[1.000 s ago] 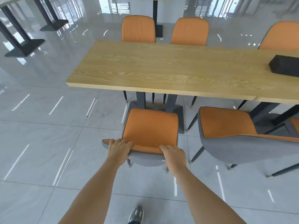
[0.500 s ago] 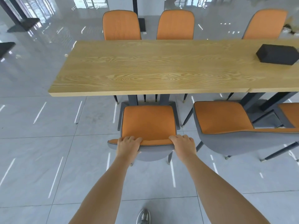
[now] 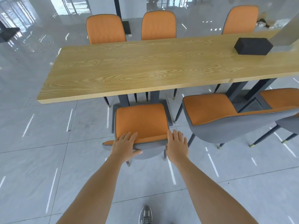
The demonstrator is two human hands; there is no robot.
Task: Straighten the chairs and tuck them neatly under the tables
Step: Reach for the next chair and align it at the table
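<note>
An orange chair with a grey shell stands in front of me, its seat front just under the near edge of the long wooden table. My left hand lies over the top of the chair's backrest with fingers stretched flat and the thumb on the grey back. My right hand hovers at the backrest's right corner, fingers spread and straight, holding nothing. A second orange chair stands to the right, angled and pulled out from the table.
Three orange chairs line the table's far side. A black box lies on the table at the right. Part of another chair shows at the right edge. My shoe is on the grey tiled floor.
Both hands have loosened from gripping the backrest to flat, spread fingers. The chair has slid forward toward the table over the last second.
</note>
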